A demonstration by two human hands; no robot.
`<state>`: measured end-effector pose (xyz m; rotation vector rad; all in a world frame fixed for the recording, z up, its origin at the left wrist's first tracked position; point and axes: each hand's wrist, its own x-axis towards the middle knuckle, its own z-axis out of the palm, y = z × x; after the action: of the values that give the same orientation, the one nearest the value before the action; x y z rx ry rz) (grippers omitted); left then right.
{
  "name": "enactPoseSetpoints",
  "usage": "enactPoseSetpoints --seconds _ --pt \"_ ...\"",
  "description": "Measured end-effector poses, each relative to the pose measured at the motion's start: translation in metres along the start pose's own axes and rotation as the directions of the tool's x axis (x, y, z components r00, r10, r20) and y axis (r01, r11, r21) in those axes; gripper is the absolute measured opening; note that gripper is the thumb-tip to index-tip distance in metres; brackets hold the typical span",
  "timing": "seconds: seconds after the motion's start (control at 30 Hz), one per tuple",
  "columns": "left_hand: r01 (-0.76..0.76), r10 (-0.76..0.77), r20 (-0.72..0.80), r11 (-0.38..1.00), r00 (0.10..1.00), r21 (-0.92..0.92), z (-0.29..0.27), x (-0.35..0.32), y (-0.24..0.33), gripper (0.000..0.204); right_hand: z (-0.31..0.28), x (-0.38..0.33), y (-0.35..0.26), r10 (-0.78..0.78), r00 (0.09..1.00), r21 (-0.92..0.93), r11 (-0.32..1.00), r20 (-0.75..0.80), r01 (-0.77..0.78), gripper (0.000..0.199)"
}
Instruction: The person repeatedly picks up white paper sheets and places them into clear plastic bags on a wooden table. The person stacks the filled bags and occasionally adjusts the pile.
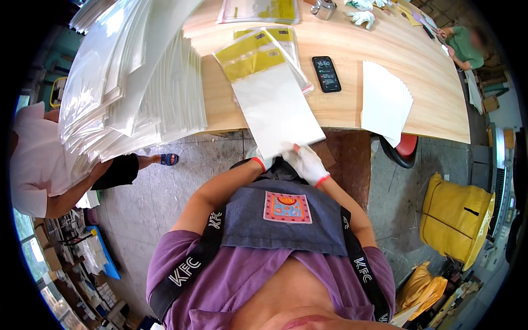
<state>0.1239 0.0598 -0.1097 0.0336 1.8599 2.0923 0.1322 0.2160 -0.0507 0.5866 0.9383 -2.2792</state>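
Observation:
A flat white sheet or thin stack (278, 110) overhangs the table's near edge. Its far end meets a clear plastic bag with a yellow-green band (247, 59); whether it lies inside the bag is hard to make out. My right hand (304, 164), in a white glove with a red cuff, is closed on the sheet's near edge, one fingertip showing on top. My left hand (263, 159), gloved the same way, is at the near left corner, its fingers hidden beneath the sheet. Similar banded bags (294, 52) lie just behind.
Tall piles of clear plastic sleeves (159, 93) cover the table's left. A phone (326, 74) and fanned white sheets (385, 99) lie to the right. Farther back are a metal container (323, 9) and loose gloves (361, 18). People stand at left (41, 159) and far right (465, 47).

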Motion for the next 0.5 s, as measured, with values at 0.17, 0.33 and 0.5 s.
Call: enactPoseSetpoints --seconds 0.17,0.33,0.5 --pt "0.276 -0.461 -0.192 0.763 0.866 -0.584 -0.005 0.003 -0.015 0.025 0.032 0.053 0.003 -0.011 1.0 0.301 0.954 -0.003 0.011 0.034" --pt "0.297 -0.513 -0.176 0.707 0.84 -0.642 -0.041 -0.037 0.001 0.026 0.03 0.029 -0.013 0.071 0.984 -0.519 0.854 0.163 0.024 0.033" --pt "0.289 -0.468 -0.363 0.846 0.806 -0.448 -0.074 -0.051 0.017 0.026 0.063 0.051 -0.007 -0.088 0.834 -0.834 -0.164 0.544 0.527 0.017"
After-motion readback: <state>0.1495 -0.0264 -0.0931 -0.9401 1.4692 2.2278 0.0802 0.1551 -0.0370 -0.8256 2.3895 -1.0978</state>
